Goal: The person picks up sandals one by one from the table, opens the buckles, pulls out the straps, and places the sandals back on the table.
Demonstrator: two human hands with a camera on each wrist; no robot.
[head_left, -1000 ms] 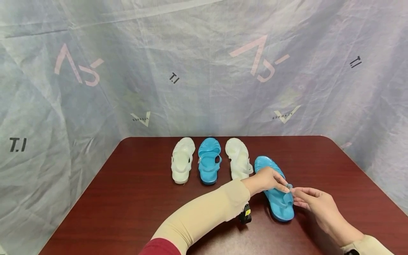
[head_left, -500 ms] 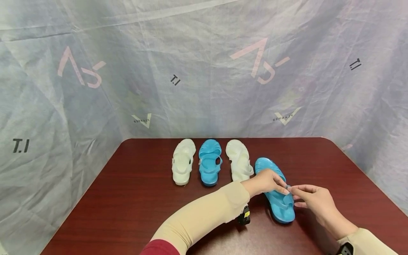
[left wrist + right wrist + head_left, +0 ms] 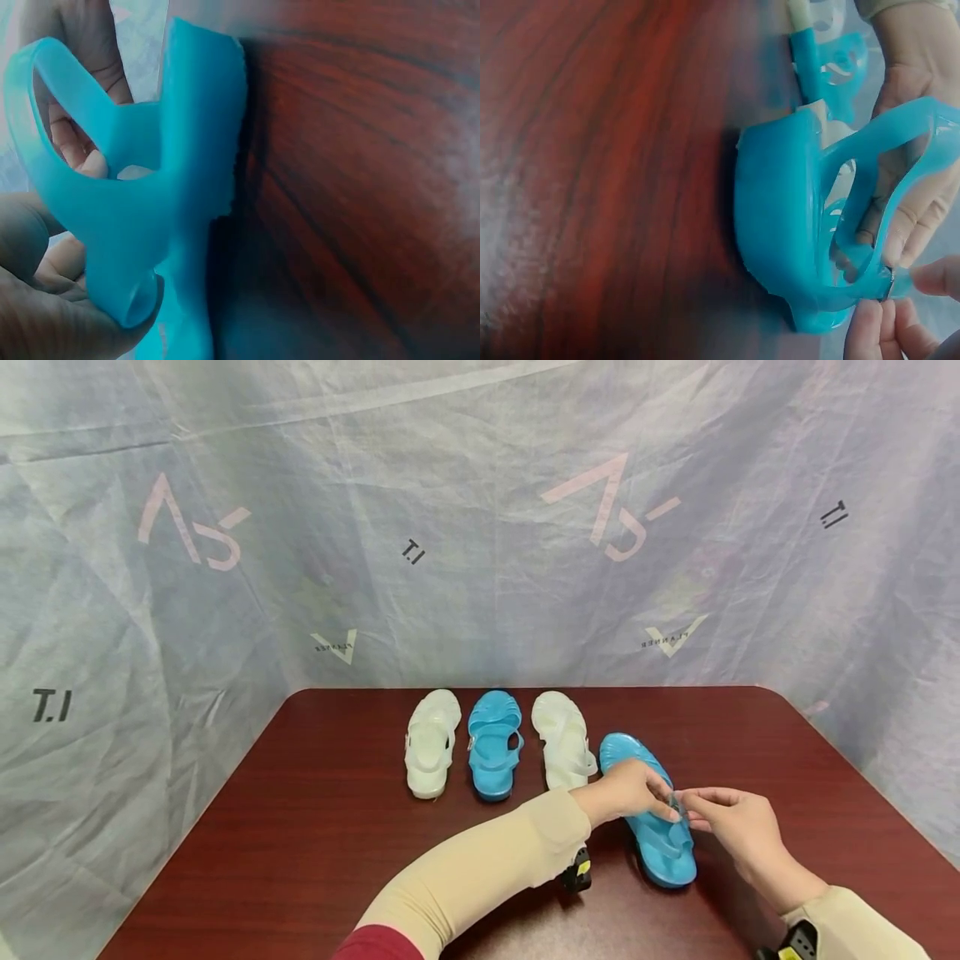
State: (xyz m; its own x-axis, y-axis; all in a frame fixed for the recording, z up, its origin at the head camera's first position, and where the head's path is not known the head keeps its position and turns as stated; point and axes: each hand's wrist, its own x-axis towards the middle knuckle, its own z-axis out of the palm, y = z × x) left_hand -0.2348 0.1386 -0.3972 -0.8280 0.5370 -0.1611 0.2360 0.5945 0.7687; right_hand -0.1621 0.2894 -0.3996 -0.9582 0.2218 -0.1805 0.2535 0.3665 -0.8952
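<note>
A blue sandal [image 3: 663, 860] lies at the right of the table, toe pointing away and slightly left. My left hand [image 3: 633, 789] reaches over it from the left and pinches the side of its ankle strap [image 3: 120, 225]. From the right, my right hand [image 3: 738, 827] pinches the strap's end between thumb and fingers, right at a small metal buckle [image 3: 889, 283]. The two hands' fingertips nearly meet there. The strap loop stands raised above the footbed in both wrist views. The sandal's middle is partly hidden by my left hand.
Left of the blue sandal, three more sandals stand in a row: a white one [image 3: 566, 739], a blue one [image 3: 493, 747] and another white one [image 3: 432, 745]. The dark red table [image 3: 315, 843] ends at a hanging cloth backdrop [image 3: 480, 527].
My right hand has shifted slightly up and left, closer to my left fingertips at the buckle. My left hand stays nearly in place on the strap. The head view has tilted slightly.
</note>
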